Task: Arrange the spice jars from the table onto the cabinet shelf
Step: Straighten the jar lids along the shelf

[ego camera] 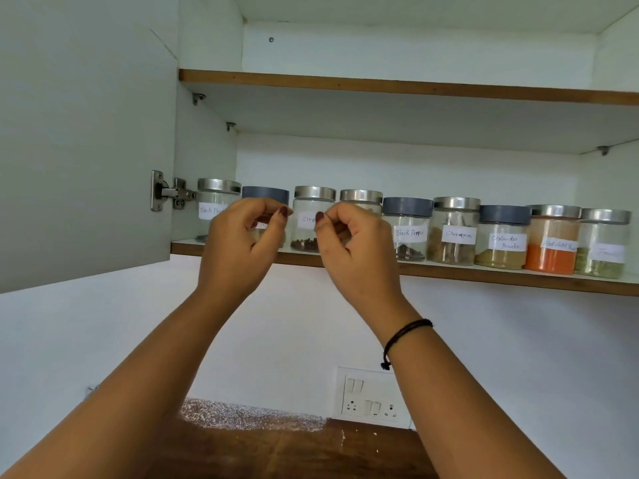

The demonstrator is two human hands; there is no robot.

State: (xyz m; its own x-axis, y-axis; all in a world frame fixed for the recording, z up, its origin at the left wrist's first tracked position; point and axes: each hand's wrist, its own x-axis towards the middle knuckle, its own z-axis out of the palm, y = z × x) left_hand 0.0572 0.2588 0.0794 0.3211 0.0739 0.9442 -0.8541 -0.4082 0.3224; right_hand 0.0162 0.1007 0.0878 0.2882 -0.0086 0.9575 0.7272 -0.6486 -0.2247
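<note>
— Nine spice jars stand in one row on the lower cabinet shelf (484, 271), and we count them from the hinge (169, 191) side. How do our hands sit?

— Both are raised in front of the row. Our left hand (238, 243) has its fingers curled inward, thumb and forefinger nearly pinched, and nothing is in it. Our right hand (356, 247) is curled the same way, empty too, with a dark cord bracelet (401, 340) on its wrist.

— Do we touch any jar?

— We cannot tell; the fingertips lie over the glass from this view, but contact is not clear.

— What is behind each hand?

— Behind our left hand is the grey-lidded jar (265, 197), its label mostly hidden. Just left of that hand stands the steel-lidded black pepper jar (214, 202), nearest the open cabinet door (86, 133). Between our two hands we see the cloves jar (311, 219), dark cloves at its bottom. Behind our right hand is another steel-lidded jar (361, 198), contents covered.

— And further right of that hand?

— A second black pepper jar (409, 233) with a grey lid, then the cinnamon jar (454, 233), the coriander powder jar (503, 240), the red chilli jar (553, 243) with orange powder, and a last jar (603, 247) whose label we cannot read.

— Below our arms?

— A white wall with a switch and socket plate (370, 397), and a brown wooden table (311, 454) under it.
</note>
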